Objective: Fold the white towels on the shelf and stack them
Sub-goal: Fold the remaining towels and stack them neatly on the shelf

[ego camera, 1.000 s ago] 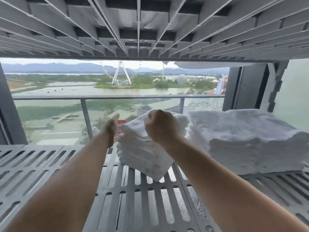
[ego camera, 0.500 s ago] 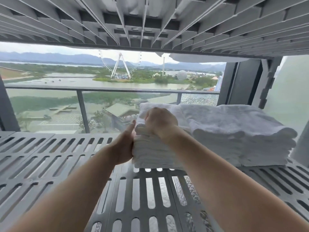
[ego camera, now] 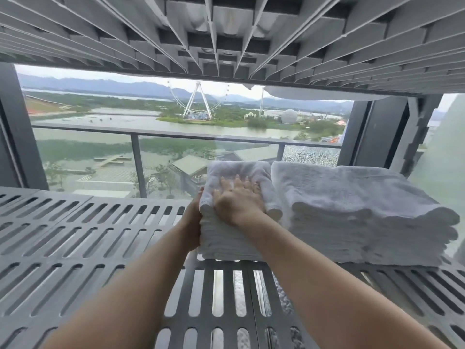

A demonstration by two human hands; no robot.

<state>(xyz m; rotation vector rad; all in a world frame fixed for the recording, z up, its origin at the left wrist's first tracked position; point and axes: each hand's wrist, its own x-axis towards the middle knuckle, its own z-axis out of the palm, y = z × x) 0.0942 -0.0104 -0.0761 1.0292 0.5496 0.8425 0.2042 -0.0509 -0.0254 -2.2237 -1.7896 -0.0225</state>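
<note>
A small stack of folded white towels (ego camera: pixel 226 238) stands on the grey slotted shelf (ego camera: pixel 75 235), right beside a larger stack of folded white towels (ego camera: pixel 357 215). My right hand (ego camera: pixel 237 199) lies flat and spread on top of the small stack. My left hand (ego camera: pixel 192 222) presses against the stack's left side, fingers partly hidden behind the towels. The two stacks touch or nearly touch along their adjoining sides.
The underside of another ribbed grey shelf (ego camera: pixel 226 34) hangs low overhead. Behind the shelf is a glass balcony railing (ego camera: pixel 136 167) with an outdoor view. A dark pillar (ego camera: pixel 372 132) stands at the back right. The shelf's left half holds nothing.
The small stack has been shifted right and squared up against the larger stack. My right hand has opened from a fist on the stack to a flat palm on top.
</note>
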